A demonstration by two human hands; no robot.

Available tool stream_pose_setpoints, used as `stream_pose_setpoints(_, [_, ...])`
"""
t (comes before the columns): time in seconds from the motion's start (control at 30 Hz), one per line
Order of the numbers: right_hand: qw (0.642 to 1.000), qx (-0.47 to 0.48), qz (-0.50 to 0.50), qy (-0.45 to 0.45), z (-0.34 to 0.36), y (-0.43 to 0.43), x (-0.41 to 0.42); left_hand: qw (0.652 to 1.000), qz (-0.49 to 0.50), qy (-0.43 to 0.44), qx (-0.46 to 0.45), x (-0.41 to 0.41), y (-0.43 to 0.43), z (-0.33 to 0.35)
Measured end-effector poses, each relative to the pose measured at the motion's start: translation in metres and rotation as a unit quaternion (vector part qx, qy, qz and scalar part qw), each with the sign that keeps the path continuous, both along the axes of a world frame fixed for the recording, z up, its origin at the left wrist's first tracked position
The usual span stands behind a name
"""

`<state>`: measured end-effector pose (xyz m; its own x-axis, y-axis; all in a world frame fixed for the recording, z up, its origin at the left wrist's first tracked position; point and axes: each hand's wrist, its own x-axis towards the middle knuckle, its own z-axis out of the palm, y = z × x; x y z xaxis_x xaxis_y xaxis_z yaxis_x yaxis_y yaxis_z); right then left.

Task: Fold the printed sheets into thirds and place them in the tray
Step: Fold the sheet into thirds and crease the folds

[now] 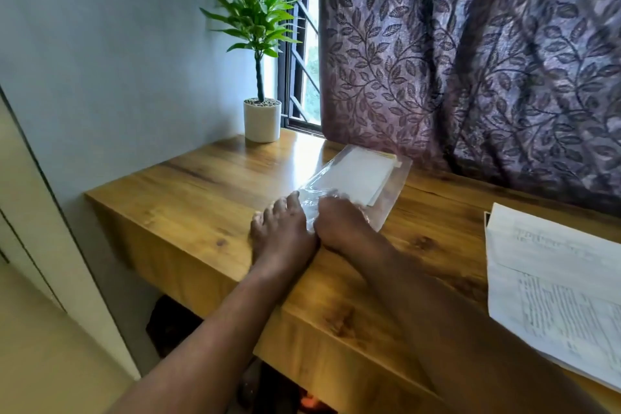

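Clear plastic tray (392, 208) holding folded sheets (356, 175) lies mid-frame on the tabletop (188, 198). Touching its near edge, the left hand (284, 235) lies flat, fingers straight; the right hand (339, 225) covers its near end, grip unclear. Unfolded printed sheets (554, 279) lie lower right.

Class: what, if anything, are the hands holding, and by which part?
The right hand appears to grip the clear tray by its near end; the left hand lies flat on the table, touching that end.
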<state>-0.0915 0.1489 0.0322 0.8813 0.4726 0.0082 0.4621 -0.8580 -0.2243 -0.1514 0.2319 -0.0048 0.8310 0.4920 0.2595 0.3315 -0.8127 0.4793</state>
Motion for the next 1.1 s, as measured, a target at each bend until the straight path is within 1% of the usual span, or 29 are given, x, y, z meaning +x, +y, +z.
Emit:
stream_pose_setpoints(0.1, [0.999,-0.043,-0.023,-0.003,-0.002,0.007,0.015,1.0,0.003,-0.004,-0.005,0.0,-0.001,0.001])
stream_pose_setpoints(0.2, [0.998,-0.059,-0.023,-0.006,-0.003,0.01,0.022,1.0,0.005,-0.001,-0.009,0.001,0.0,0.002])
stream_pose_setpoints(0.27, [0.997,-0.051,-0.011,-0.05,-0.001,0.008,0.018,1.0,0.004,0.002,-0.004,0.001,0.0,0.002])
stream_pose_setpoints(0.37, [0.985,-0.053,0.02,-0.162,0.002,0.008,0.012,1.0,0.005,-0.008,-0.008,0.001,0.001,0.001])
stream_pose_setpoints(0.43, [0.981,-0.054,0.03,-0.182,0.003,0.009,0.013,1.0,0.005,-0.018,-0.01,0.001,0.002,0.0])
stream_pose_setpoints(0.5, [0.987,-0.044,0.03,-0.154,0.004,0.012,0.02,1.0,0.003,-0.021,-0.013,0.0,0.002,0.0])
stream_pose_setpoints(0.6, [0.996,-0.049,0.028,-0.069,0.007,0.013,0.03,1.0,-0.001,-0.016,-0.017,0.0,0.003,-0.001])
stream_pose_setpoints(0.67, [0.995,-0.061,0.04,-0.061,0.011,0.012,0.034,1.0,-0.005,-0.017,-0.02,0.0,0.004,0.0])
stream_pose_setpoints(0.8, [0.985,-0.112,0.076,-0.105,0.016,0.012,0.029,1.0,-0.003,-0.018,-0.011,-0.001,0.004,0.0])
stream_pose_setpoints(0.93, [0.958,-0.156,0.113,-0.211,0.013,0.01,0.014,1.0,-0.001,-0.016,-0.014,0.0,0.004,0.0])
stream_pose_setpoints(1.0, [0.948,-0.137,0.114,-0.264,0.015,0.005,0.007,1.0,-0.001,-0.015,-0.017,0.0,0.004,0.0])
stream_pose_setpoints(1.03, [0.948,-0.115,0.11,-0.276,0.018,0.002,0.002,1.0,-0.001,-0.015,-0.021,0.0,0.004,0.0])
stream_pose_setpoints(1.1, [0.957,-0.054,0.101,-0.265,0.028,-0.004,-0.009,0.999,-0.003,-0.016,-0.029,0.0,0.003,0.001])
